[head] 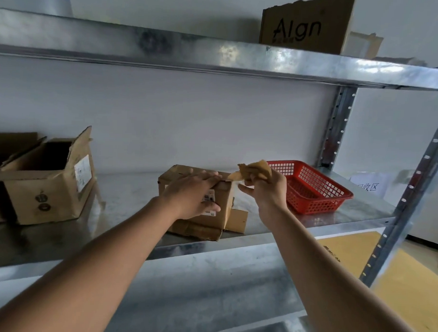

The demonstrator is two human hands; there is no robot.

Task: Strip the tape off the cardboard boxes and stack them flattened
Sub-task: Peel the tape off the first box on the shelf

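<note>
- Two hands are at work on one small cardboard box [199, 197], which stands on the middle shelf [127, 195] roughly at its centre, with its lower flaps splayed out beneath it.
- Our left hand [191, 193] lies over the box's top and near face, fingers fairly straight across the top and thumb down over the white label, pressing the box steady.
- Our right hand [265, 189] is lifted just to the right of the box's top right corner, fingers curled round a crumpled wad of brown tape [256, 171]; a tail of that tape reaches left towards the box's top edge (whether it is attached there we cannot tell).
- The relation that matters: the red basket [311, 187] sits on the same shelf directly right of the right hand and slightly farther back, its long axis running from far left to near right. We judge it the likely place for the tape, though nothing confirms that.
- The right hand is much the nearer to the basket; the left is occupied by the box.
- A larger open box [48, 182] waits at the far left, well apart, and we judge it not yet flattened.
</note>
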